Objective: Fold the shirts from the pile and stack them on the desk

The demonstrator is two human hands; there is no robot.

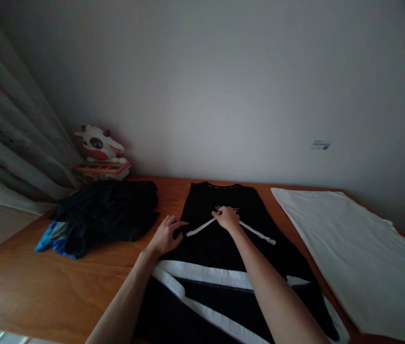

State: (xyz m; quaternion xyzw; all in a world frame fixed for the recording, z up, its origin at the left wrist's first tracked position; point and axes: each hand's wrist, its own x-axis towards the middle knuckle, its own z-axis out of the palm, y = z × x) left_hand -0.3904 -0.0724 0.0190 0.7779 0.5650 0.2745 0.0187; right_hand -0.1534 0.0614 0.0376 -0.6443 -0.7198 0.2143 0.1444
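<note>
A black garment with white stripes (213,248) lies spread on the wooden table, its neckline toward the wall. My left hand (168,235) rests at the garment's left edge, fingers bent and apart, with no object visible in it. Over the chest, between two slanting white stripes, my right hand (227,217) touches the fabric near a small colourful print. Its fingers point down and are partly hidden, so whether they pinch the cloth cannot be made out.
A dark crumpled clothes pile (109,210) with some blue cloth lies at the left. Behind it stands a cow-shaped toy keyboard (102,153). White fabric (360,248) is spread at the right. A curtain (12,129) hangs at the left, and a wall (217,95) rises behind the table (80,286).
</note>
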